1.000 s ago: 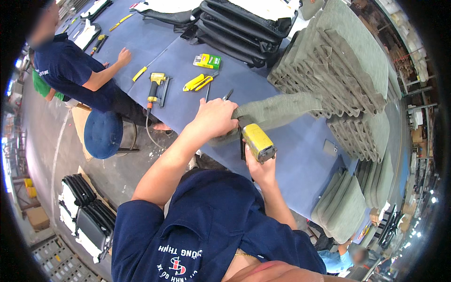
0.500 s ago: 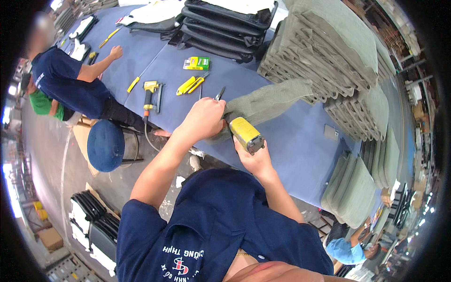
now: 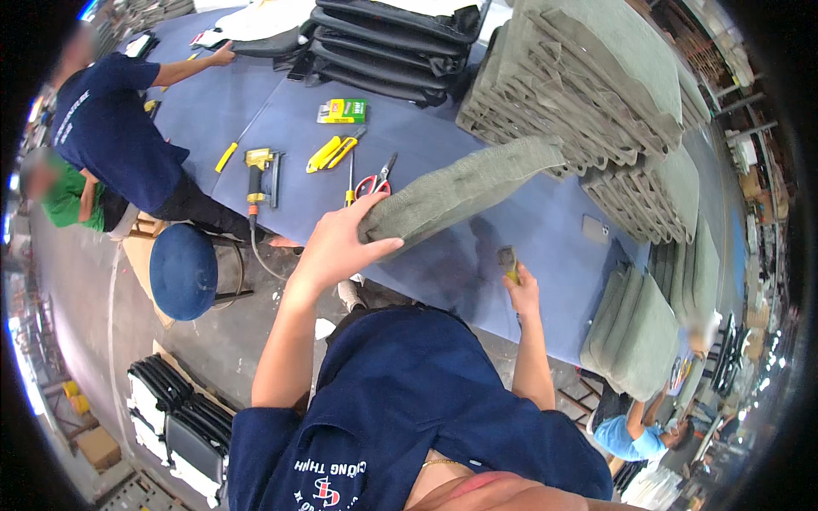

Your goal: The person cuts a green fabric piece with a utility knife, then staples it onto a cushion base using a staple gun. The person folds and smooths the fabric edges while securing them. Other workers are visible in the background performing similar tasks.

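My left hand (image 3: 336, 247) grips the near end of a grey-green fabric-covered panel (image 3: 464, 187), thumb on one side and fingers on the other. The panel stands tilted on edge, its far end close to the tall stack. Off to the right, my right hand (image 3: 524, 294) is wrapped round a yellow and black staple gun (image 3: 509, 262), held apart from the panel. Red-handled scissors (image 3: 375, 183) lie just beyond my left hand, beside a yellow-handled screwdriver (image 3: 350, 183).
The blue-covered table (image 3: 545, 324) carries a second staple gun (image 3: 260, 177) with a hose, yellow cutters (image 3: 332, 152), a green-yellow box (image 3: 342, 111), stacked grey-green panels (image 3: 579, 85) and black cushions (image 3: 388, 51). A blue stool (image 3: 183, 271) stands left, near a co-worker (image 3: 111, 128).
My right hand has carried the staple gun away from the panel to the right. My left hand now holds the panel's end, which is tilted up. The co-worker's arm reaches farther across the table.
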Available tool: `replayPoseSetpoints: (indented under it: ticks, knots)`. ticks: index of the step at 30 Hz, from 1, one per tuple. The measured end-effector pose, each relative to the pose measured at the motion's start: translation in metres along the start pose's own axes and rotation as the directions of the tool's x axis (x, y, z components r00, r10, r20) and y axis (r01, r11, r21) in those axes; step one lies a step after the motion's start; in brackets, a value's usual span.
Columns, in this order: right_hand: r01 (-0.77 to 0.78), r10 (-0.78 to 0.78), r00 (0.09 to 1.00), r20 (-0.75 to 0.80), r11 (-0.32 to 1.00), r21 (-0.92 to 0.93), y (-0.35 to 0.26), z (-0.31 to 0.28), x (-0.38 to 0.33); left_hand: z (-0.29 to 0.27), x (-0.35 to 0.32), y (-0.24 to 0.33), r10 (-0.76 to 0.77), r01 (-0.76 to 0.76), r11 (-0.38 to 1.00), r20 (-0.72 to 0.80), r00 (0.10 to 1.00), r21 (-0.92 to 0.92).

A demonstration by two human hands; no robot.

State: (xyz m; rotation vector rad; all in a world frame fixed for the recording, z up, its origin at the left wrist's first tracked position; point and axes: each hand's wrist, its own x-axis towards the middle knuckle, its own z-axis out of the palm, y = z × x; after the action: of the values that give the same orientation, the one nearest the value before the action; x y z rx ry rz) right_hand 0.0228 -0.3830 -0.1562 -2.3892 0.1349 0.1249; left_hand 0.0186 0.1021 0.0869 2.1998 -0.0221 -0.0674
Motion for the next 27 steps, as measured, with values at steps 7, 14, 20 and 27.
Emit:
replayPoseSetpoints:
  ticks: [7,14,20,27]
  knots:
    - [-0.307,0.368,0.929,0.046,0.696,0.649,-0.041,-0.018,0.072,0.022,-0.042,-0.009,0.03,-0.015,0.986,0.089,0.996,-0.166]
    - [0.024,0.098,0.995,-0.014,-0.1,0.995,-0.083,-0.016,0.132,0.098,-0.071,-0.106,0.033,-0.092,0.972,0.262,0.964,0.216]
    - [0.108,0.203,0.974,-0.105,-0.003,0.994,-0.092,-0.042,0.131,0.114,-0.043,-0.11,0.123,-0.216,0.946,0.349,0.929,0.242]
    - [0.418,-0.14,0.896,-0.422,-0.06,0.906,-0.217,-0.13,0.092,0.114,0.01,-0.113,0.362,-0.394,0.867,0.157,0.919,0.304]
